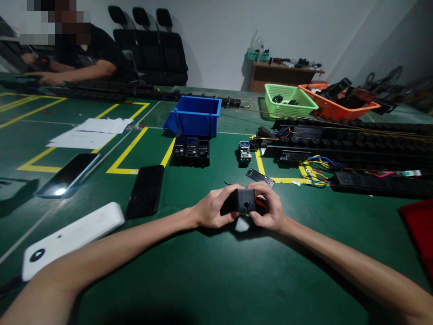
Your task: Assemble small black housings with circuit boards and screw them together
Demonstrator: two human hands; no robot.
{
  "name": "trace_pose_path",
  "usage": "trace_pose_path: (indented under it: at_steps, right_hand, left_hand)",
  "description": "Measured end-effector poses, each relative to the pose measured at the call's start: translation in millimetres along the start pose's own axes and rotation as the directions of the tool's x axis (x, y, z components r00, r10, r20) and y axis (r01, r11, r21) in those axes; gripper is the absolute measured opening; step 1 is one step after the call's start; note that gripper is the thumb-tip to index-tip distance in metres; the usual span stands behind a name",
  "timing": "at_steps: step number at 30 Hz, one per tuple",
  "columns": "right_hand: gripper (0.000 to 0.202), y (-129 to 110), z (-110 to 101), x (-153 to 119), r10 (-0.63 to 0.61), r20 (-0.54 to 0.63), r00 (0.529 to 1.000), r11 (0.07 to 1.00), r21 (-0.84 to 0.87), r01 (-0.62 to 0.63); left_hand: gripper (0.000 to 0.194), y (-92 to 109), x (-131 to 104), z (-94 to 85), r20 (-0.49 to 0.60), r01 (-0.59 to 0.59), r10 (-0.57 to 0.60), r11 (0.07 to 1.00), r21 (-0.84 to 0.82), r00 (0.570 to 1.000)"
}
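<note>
Between my two hands is a small black box-shaped housing, held just over the green table. My left hand pinches its left side with thumb and fingers, and my right hand grips the right side. A thin strip of what looks like circuit board shows at its lower edge. Something orange and black lies partly hidden behind my right fingers. Beyond the hands lies a flat black plate, and past it stands a small electronic module with a blue top.
A black phone, a white device and another phone lie at left. Further back are black units, a blue bin, green and orange baskets. Long black rails with wires fill the right. A person sits far left.
</note>
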State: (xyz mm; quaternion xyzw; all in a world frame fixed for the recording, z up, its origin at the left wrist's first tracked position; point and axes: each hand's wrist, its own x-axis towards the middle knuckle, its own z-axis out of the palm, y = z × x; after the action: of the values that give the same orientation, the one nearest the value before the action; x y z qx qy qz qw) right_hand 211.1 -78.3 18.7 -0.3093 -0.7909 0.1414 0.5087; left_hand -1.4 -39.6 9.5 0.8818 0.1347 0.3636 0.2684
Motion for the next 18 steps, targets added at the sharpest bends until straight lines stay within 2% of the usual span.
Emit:
trace_pose_path:
  at_steps: [13, 18]
  right_hand:
    - [0.043, 3.0, 1.4, -3.6, -0.033, 0.001, 0.999, 0.999, -0.01, 0.033]
    - [0.049, 2.3, -0.2, -4.8, 0.02, 0.037, 0.999, 1.0, -0.025, -0.019]
  left_hand:
    - [0.067, -0.4, -1.6, 2.6, -0.028, -0.025, 0.025, 1.0, 0.006, 0.999]
    - [0.07, -2.3, -2.2, 2.3, -0.035, -0.002, 0.002, 1.0, 0.004, 0.999]
